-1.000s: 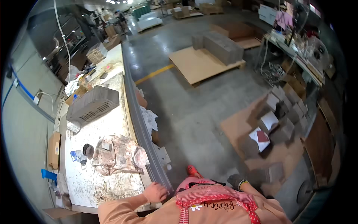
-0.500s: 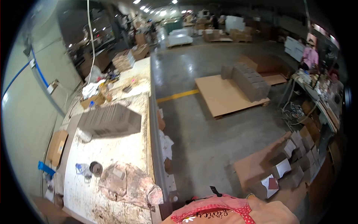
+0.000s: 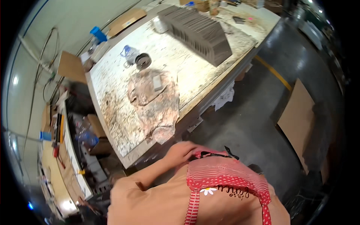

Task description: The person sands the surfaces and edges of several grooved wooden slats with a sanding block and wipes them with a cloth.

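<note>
My left hand [image 3: 182, 152] lies against the top edge of my red-and-white striped apron [image 3: 225, 178], just below the near edge of a stained white worktable [image 3: 120, 127]. Its fingers are curled, and I cannot tell whether they grip the fabric. My orange sleeve runs down to the lower left. On the table, closest to the hand, lies a crumpled, dirty cloth [image 3: 155, 107] with a small grey block [image 3: 157, 83] on it. My right hand is out of sight.
A row of grey slabs [image 3: 198, 32] stands on the far part of the table, with a dark round ring [image 3: 143, 60] and a blue-white item [image 3: 127, 50] near it. A cluttered shelf [image 3: 63, 150] is at left. Flat cardboard [image 3: 300, 112] lies on the concrete floor right.
The view has swung down and around, so the table now fills the upper left. My left hand, hidden half a second ago, now sits at the apron's top.
</note>
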Available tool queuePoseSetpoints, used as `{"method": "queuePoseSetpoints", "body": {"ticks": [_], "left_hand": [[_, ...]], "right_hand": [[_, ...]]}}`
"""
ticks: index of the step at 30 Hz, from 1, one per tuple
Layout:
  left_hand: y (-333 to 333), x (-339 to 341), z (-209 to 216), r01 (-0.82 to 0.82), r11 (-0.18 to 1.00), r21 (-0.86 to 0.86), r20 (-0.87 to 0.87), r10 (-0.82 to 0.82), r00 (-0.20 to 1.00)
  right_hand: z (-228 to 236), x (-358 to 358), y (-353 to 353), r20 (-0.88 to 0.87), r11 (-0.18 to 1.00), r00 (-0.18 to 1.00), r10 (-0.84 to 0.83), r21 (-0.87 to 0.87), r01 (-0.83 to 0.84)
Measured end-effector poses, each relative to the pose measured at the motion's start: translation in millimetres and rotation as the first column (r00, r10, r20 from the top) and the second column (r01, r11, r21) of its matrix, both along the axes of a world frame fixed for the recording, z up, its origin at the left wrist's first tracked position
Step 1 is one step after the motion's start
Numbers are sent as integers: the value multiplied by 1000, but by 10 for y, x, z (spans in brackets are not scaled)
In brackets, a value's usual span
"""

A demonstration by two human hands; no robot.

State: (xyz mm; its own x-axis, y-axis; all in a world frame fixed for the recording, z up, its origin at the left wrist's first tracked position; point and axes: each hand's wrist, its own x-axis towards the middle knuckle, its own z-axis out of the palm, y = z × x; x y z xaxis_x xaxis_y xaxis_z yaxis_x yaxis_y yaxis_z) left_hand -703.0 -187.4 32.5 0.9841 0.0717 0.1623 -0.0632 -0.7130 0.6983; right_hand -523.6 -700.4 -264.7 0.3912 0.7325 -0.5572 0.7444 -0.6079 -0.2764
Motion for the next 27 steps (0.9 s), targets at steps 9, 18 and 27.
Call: {"method": "queuePoseSetpoints", "body": {"ticks": [9, 18, 27], "left_hand": [[-367, 543, 71, -302, 951, 68, 135, 291, 947], [226, 1372, 182, -259, 965, 28, 137, 253, 958], [608, 2336, 170, -543, 765, -346, -69, 556, 828]], "right_hand": [[1466, 1818, 1512, -135, 796, 826, -548, 220, 564], [2107, 2033, 2861, -169, 819, 901, -399, 376, 433], [2707, 3462, 3922, -276, 467, 875, -398, 760, 452]]}}
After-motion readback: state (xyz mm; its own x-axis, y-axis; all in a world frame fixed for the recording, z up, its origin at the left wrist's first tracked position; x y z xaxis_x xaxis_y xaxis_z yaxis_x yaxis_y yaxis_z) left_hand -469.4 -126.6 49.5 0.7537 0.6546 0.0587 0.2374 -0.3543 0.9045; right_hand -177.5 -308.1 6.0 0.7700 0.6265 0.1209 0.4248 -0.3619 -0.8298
